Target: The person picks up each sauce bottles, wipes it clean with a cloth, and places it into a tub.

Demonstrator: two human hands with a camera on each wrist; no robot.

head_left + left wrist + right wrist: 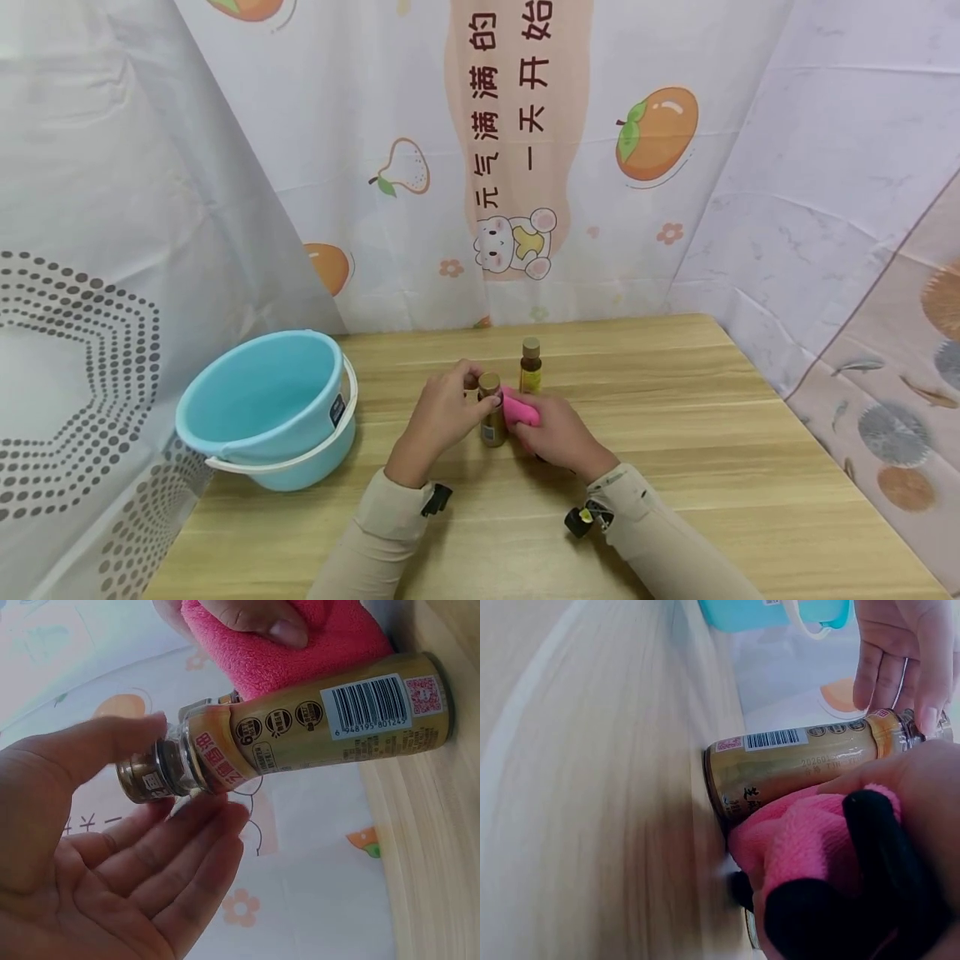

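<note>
A gold-labelled sesame oil bottle (492, 432) stands upright on the table between the two hands. My left hand (447, 410) pinches it at the neck, just under the gold cap (139, 780), thumb on one side and fingertips on the other. In my right hand (564, 435) is a bunched pink cloth (519, 410), which lies against the side of the bottle. The left wrist view shows the barcode label (367, 706) facing that camera. Part of the right hand's grip is hidden by black straps in the right wrist view.
Just behind the right hand stands a second dark bottle (531, 375) with a yellow label. A light blue bucket (300, 475) with a white handle sits at the table's left side. Printed curtains (405, 250) hang behind the wooden table (712, 433).
</note>
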